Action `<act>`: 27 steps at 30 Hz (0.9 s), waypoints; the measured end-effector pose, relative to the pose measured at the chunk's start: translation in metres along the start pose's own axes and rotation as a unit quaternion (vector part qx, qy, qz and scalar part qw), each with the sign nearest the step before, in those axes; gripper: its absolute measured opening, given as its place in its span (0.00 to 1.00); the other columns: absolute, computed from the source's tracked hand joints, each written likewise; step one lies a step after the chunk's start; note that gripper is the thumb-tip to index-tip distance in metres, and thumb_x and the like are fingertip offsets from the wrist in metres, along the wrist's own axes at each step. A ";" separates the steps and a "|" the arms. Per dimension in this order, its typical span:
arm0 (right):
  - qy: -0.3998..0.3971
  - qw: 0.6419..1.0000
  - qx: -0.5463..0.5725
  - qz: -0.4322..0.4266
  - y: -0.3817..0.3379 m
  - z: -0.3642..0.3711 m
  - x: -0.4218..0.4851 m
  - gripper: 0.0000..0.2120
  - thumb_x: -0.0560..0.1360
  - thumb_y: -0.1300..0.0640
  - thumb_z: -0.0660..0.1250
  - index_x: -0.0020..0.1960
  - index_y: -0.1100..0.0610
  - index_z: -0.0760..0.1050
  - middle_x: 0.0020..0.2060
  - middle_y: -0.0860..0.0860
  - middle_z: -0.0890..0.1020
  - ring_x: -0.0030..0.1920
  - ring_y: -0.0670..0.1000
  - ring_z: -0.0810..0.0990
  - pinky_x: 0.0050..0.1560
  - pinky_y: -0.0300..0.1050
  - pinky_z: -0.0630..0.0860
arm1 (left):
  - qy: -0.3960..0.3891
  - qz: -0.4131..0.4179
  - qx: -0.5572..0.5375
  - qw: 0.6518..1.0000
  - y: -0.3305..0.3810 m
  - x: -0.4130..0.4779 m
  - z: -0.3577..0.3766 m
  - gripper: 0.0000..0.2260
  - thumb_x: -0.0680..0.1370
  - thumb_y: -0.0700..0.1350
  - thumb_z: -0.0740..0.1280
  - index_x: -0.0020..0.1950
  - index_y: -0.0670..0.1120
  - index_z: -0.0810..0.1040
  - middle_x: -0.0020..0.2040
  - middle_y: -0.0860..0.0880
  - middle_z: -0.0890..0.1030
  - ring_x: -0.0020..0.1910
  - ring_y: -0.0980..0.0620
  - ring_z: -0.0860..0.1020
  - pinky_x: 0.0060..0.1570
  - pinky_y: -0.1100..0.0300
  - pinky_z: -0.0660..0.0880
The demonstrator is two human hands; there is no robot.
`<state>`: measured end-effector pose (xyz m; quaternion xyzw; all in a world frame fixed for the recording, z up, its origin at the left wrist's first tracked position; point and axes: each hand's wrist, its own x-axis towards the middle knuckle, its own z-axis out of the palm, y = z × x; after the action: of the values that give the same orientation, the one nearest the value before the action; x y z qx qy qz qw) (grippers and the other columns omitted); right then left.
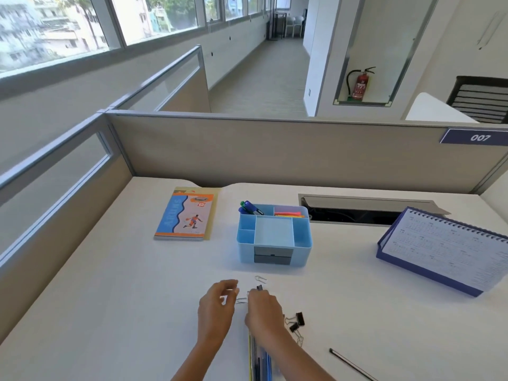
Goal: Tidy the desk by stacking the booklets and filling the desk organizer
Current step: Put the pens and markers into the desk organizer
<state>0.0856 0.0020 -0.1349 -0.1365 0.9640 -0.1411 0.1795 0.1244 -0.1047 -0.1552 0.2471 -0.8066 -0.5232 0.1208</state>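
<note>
A blue desk organizer (301, 244) stands mid-desk, with markers (251, 208) and highlighters (288, 214) in its rear compartments. Stacked booklets (184, 215) lie to its left. In front of the organizer, paper clips (260, 279) are scattered on the desk. My left hand (215, 312) hovers with curved fingers beside one paper clip (242, 300), and I see nothing in it. My right hand (265, 312) pinches a small black binder clip (259, 287) at its fingertips. More binder clips (298, 321) lie just right of that hand. Several pens (258, 361) lie partly under my right forearm.
A blue desk calendar (445, 251) stands at the right. A thin black pen (351, 364) lies near the front right edge. A cable slot (365, 209) opens behind the organizer. Partition walls (275, 149) enclose the desk at the back and left.
</note>
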 end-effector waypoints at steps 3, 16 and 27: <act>-0.015 0.998 0.053 0.042 0.003 -0.007 0.005 0.13 0.73 0.64 0.63 0.57 0.60 0.75 0.54 0.56 0.79 0.55 0.57 0.78 0.46 0.43 0.74 | -0.038 -0.017 0.026 0.999 -0.002 -0.008 -0.002 0.08 0.76 0.42 0.69 0.48 0.56 0.80 0.45 0.59 0.83 0.46 0.62 0.80 0.47 0.66 0.76; -0.026 0.718 0.665 0.207 0.047 -0.049 0.026 0.03 0.70 0.73 0.67 0.43 0.72 0.78 0.33 0.63 0.82 0.31 0.55 0.82 0.35 0.44 0.83 | -0.183 -0.158 -0.112 0.964 0.017 -0.015 -0.009 0.07 0.73 0.40 0.73 0.50 0.42 0.82 0.39 0.44 0.85 0.36 0.47 0.83 0.36 0.58 0.80; -0.026 0.692 0.695 0.192 0.044 -0.038 0.029 0.02 0.71 0.74 0.67 0.42 0.71 0.78 0.35 0.64 0.81 0.36 0.57 0.81 0.35 0.44 0.82 | 0.060 0.056 -0.089 0.993 0.097 0.069 -0.057 0.01 0.75 0.40 0.70 0.46 0.44 0.79 0.38 0.47 0.83 0.36 0.52 0.83 0.40 0.59 0.81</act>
<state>0.0353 0.0424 -0.1241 0.2122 0.5906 -0.7297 0.2716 0.0653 -0.1534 -0.0478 0.2208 -0.7608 -0.5694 0.2194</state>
